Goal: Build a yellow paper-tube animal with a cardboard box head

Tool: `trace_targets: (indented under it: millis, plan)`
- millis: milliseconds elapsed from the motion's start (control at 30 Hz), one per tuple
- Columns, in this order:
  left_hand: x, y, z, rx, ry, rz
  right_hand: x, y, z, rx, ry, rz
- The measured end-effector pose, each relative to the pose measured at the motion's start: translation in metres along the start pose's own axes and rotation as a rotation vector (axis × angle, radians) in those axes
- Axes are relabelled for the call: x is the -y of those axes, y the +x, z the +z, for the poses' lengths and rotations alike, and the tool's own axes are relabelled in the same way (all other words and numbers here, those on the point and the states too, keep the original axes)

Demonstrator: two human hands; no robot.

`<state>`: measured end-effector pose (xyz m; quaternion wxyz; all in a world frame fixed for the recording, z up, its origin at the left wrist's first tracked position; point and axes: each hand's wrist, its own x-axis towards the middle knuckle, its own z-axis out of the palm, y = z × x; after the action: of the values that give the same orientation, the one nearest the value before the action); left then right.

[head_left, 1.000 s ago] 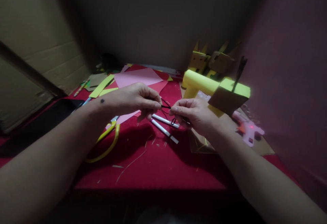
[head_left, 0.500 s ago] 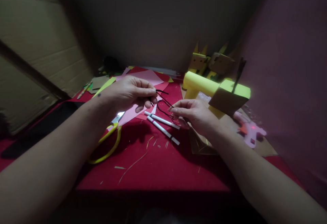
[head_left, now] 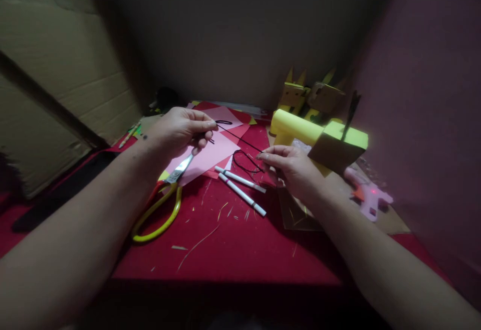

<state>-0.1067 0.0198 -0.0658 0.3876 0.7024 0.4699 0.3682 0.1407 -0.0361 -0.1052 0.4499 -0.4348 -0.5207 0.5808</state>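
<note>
A thin black cord (head_left: 240, 139) is stretched between my two hands above the table. My left hand (head_left: 188, 128) pinches it near a small loop that sticks out past the fingertips. At the other side my right hand (head_left: 287, 163) is closed on the cord, and a larger slack loop hangs to the left of its fingers. Below the hands lie two white markers (head_left: 242, 193), one crossing near the other. Yellow-handled scissors (head_left: 175, 214) rest under my left wrist, blades partly over pink paper (head_left: 205, 157).
A yellow paper figure with a cardboard box head (head_left: 336, 144) stands beside my right hand; two similar figures (head_left: 295, 94) are behind it. A pink glue gun (head_left: 370, 197) with a red light lies at right. Paper scraps litter the red tablecloth (head_left: 233, 255).
My left hand has moved left and slightly up, drawing the cord straight between the hands. My right hand has barely moved. More of the scissors now shows.
</note>
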Motion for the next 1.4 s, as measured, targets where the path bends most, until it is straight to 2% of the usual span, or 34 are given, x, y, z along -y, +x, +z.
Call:
trace_targets:
  millis: [100,200,267,367,433,467,533,633,667,733,867,1100,1233,1400]
  plan:
    - [-0.006,-0.002,0.003,-0.089,-0.140,-0.141,0.000,0.000,0.001,-0.022,-0.046,0.011]
    - [-0.012,-0.003,0.007,-0.106,-0.115,-0.157,-0.001,0.001,0.003,-0.095,-0.166,0.006]
    - [-0.015,-0.004,0.010,-0.087,-0.041,-0.138,-0.003,0.000,0.005,-0.187,-0.322,-0.118]
    - [-0.019,-0.008,0.015,-0.004,0.092,-0.102,-0.004,-0.008,0.010,-0.283,-0.578,-0.444]
    - [-0.022,-0.013,0.021,0.058,0.220,-0.039,-0.002,-0.013,0.014,-0.285,-0.626,-0.582]
    - [-0.023,-0.016,0.025,0.086,0.295,0.020,0.000,-0.015,0.017,-0.269,-0.595,-0.592]
    - [-0.023,-0.021,0.033,0.127,0.464,0.200,0.003,-0.017,0.021,-0.194,-0.459,-0.485]
    - [-0.021,-0.029,0.045,0.146,0.644,0.480,0.006,-0.014,0.024,-0.001,-0.216,-0.128]
    - [-0.021,-0.031,0.049,0.154,0.686,0.535,0.006,-0.012,0.024,0.061,-0.162,-0.035]
    - [-0.022,-0.035,0.054,0.195,0.732,0.561,0.006,-0.010,0.023,0.149,-0.093,0.060]
    - [-0.025,-0.039,0.057,0.277,0.726,0.473,0.005,-0.008,0.021,0.146,-0.026,0.075]
    - [-0.023,-0.035,0.059,0.170,0.656,0.382,0.005,-0.008,0.019,0.072,-0.079,0.031]
    - [-0.022,-0.032,0.055,0.180,0.581,0.433,0.005,-0.009,0.017,0.052,-0.152,0.012]
    - [-0.023,-0.033,0.052,0.194,0.552,0.543,0.005,-0.008,0.015,0.053,-0.133,0.046]
